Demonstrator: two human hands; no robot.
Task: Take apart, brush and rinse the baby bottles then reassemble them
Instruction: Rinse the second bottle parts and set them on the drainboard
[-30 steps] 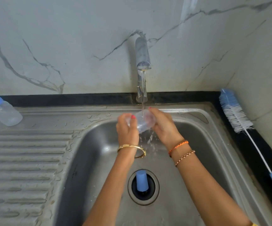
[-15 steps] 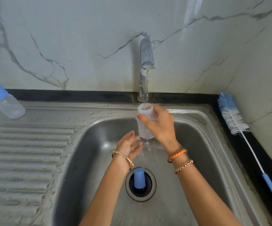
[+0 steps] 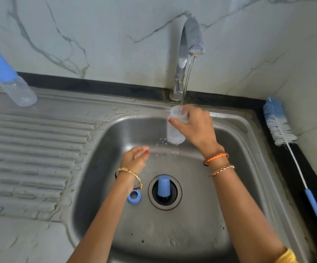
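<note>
My right hand [image 3: 195, 128] grips the clear bottle body [image 3: 175, 128] upright under the tap [image 3: 191, 35], water running into its open neck above the sink [image 3: 104, 168]. My left hand [image 3: 135, 157] hangs below, fingers loosely curled, holding nothing. A blue cap [image 3: 163, 186] stands in the drain; a blue ring [image 3: 134, 196] lies beside it. An assembled bottle [image 3: 9, 78] stands on the drainboard, and a bottle brush [image 3: 286, 141] lies on the worktop [image 3: 286, 168].
</note>
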